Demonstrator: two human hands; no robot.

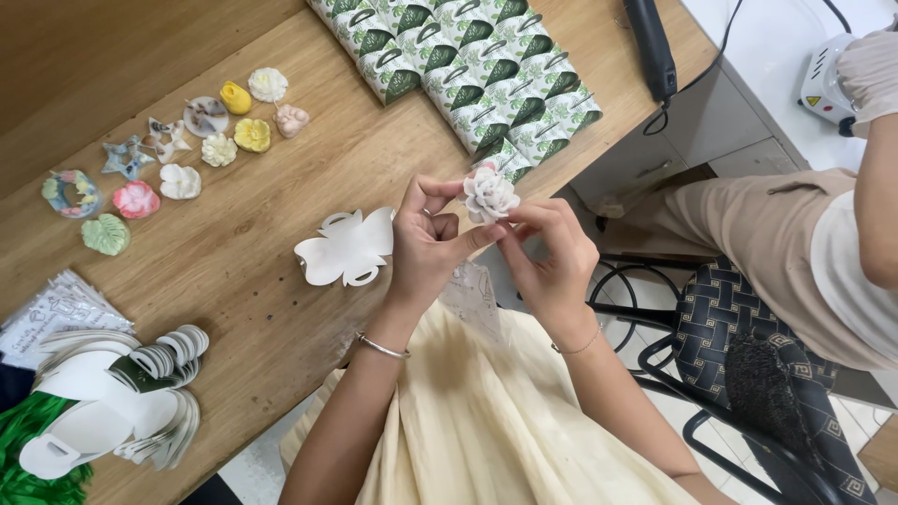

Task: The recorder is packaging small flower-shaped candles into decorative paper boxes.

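Looking down at a wooden table (pixel 281 252), with a cream skirt (pixel 486 421) spreading across the lap below. Lying in rows at the table's far edge, green-and-white leaf-patterned boxes (pixel 468 65). Sitting at the lower left corner, a stack of flat white card cutouts (pixel 112 402). Resting alone near the middle of the table, one flat white cutout (pixel 346 248), just left of the hands. Spreading out at the upper left, a scatter of small coloured flower shapes (pixel 187 140) in pink, yellow, white and green.

Meeting above the table's edge, the left hand (pixel 426 248) and right hand (pixel 552 257), each wearing a thin bracelet. Pinching between them a small white flower (pixel 488 194), petals facing up. Closing on its underside from the left, thumb and forefinger; gripping its lower right side, the right fingertips (pixel 516 223), curled tight. Sitting at the far right on a chair, another person (pixel 814 252), one gloved hand (pixel 870 75) touching a white device.
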